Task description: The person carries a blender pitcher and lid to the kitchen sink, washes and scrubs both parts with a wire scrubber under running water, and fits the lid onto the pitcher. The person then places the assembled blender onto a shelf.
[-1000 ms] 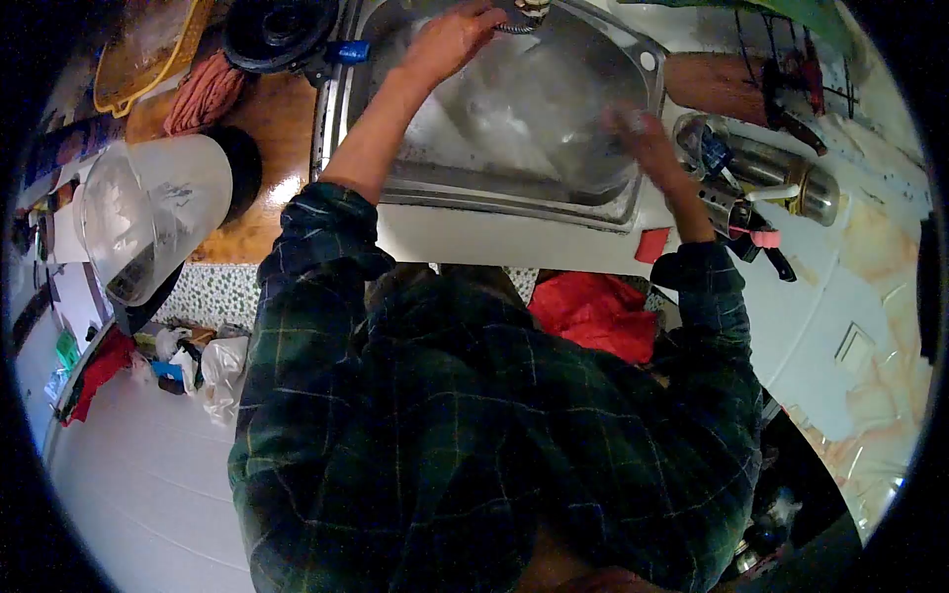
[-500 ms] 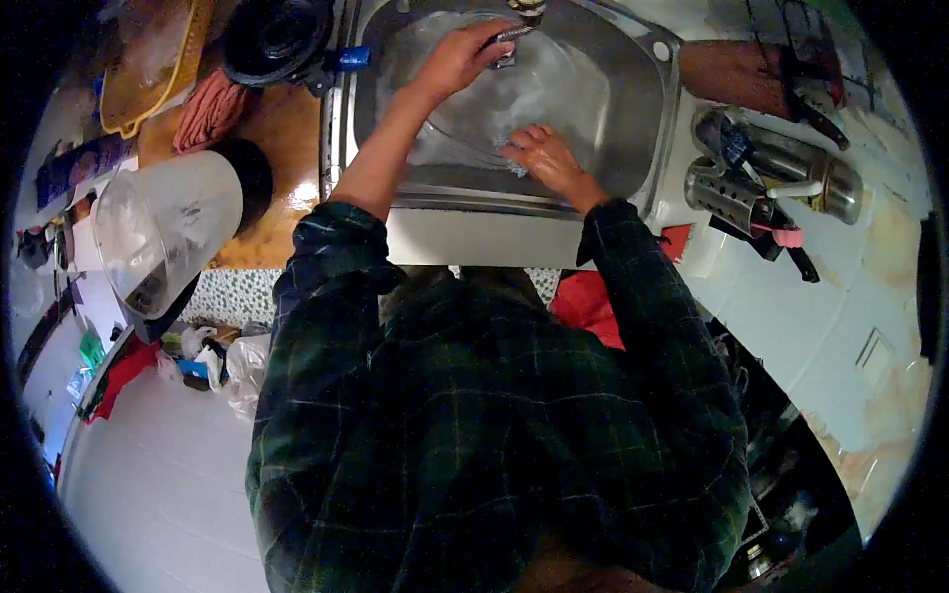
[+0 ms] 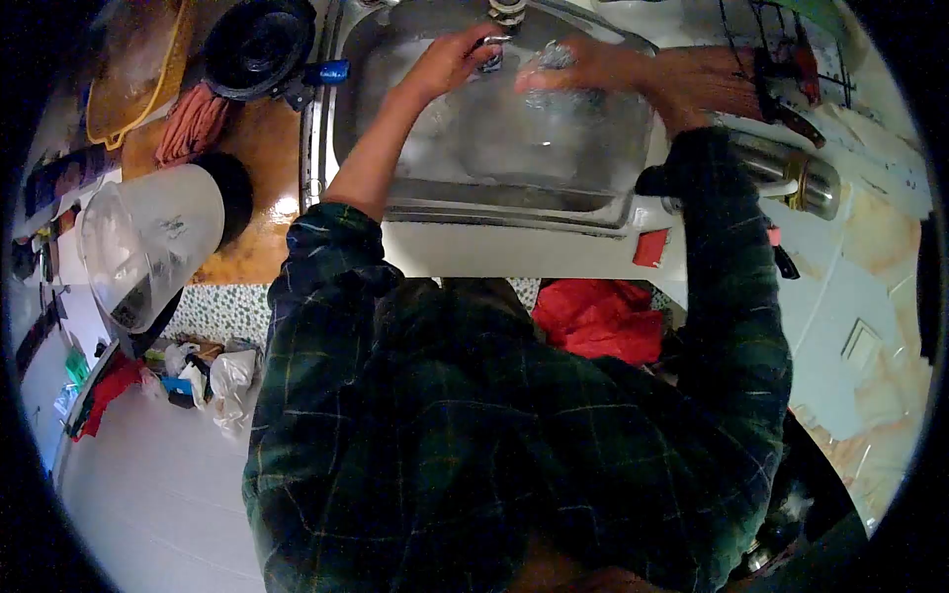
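Note:
My left hand (image 3: 457, 61) is closed around the metal faucet (image 3: 491, 42) at the back of the stainless steel sink (image 3: 494, 191). My right hand (image 3: 588, 67), smeared by motion, is over the right half of the basin. A silvery scouring pad (image 3: 550, 59) shows at its fingers, which seem to grip it. Whitish, cloudy wetness covers the basin floor below both hands.
Left of the sink, a wooden counter bears a black pan (image 3: 259, 49), reddish cloth (image 3: 193, 124) and clear plastic container (image 3: 158, 232). A knife (image 3: 799, 127) and steel cylinder (image 3: 816, 178) lie to the right. A red cloth (image 3: 598, 318) hangs below the front edge.
My right hand has moved from the front of the basin up and to the right, the scouring pad with it. My left hand stays at the faucet. The view has shifted slightly.

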Demonstrator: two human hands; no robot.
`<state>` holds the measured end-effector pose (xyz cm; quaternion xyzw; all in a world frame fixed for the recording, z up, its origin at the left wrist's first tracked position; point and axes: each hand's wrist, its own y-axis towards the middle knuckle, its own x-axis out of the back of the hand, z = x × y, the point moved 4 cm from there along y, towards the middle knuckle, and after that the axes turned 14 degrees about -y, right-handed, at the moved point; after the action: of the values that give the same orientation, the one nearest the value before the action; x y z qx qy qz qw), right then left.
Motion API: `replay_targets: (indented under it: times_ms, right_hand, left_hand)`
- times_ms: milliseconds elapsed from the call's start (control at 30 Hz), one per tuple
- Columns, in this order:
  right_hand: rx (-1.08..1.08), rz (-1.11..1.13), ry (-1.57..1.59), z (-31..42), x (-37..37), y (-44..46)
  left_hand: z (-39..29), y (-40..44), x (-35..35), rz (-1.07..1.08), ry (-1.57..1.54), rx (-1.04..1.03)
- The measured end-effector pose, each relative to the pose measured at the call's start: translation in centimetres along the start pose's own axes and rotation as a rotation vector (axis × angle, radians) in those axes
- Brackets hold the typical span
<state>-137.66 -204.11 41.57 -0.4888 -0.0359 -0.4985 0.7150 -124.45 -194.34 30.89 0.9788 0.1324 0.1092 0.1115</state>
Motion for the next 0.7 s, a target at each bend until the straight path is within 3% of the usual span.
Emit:
replay_targets:
  times_ms: [67,200,300,367,400,467,600,700]
  right_hand:
    - [-0.110,0.117,-0.033,0.4,1.3,-0.4]
    - [-0.105,0.298,-0.237,3.6,0.1,-0.2]
    - [-0.023,0.368,-0.456,5.1,-2.2,-0.4]
    - [0.186,-0.039,-0.619,4.0,-5.0,-0.8]
    - [0.192,-0.041,-0.619,3.3,-6.9,-0.9]
    - [0.234,-0.474,-0.906,2.4,-9.8,-0.6]
    - [0.169,-0.624,-0.847,-1.7,-17.9,3.2]
    - [0.127,-0.679,-0.739,-2.3,-20.1,4.9]
  left_hand:
    - [-1.3,0.2,0.4,0.060,0.031,-0.023]
    - [-1.7,0.5,0.8,0.052,0.084,-0.103]
    - [-2.1,0.3,0.9,0.079,-0.032,0.028]
    - [-1.1,0.0,0.7,0.006,-0.056,-0.089]
    - [-0.9,-0.1,0.2,0.005,-0.050,-0.087]
    - [-0.5,-0.3,0.0,-0.100,0.014,-0.044]
    - [0.0,-1.2,-1.0,-0.156,0.004,-0.112]
    - [-0.5,-2.1,-1.0,-0.097,-0.082,0.020]
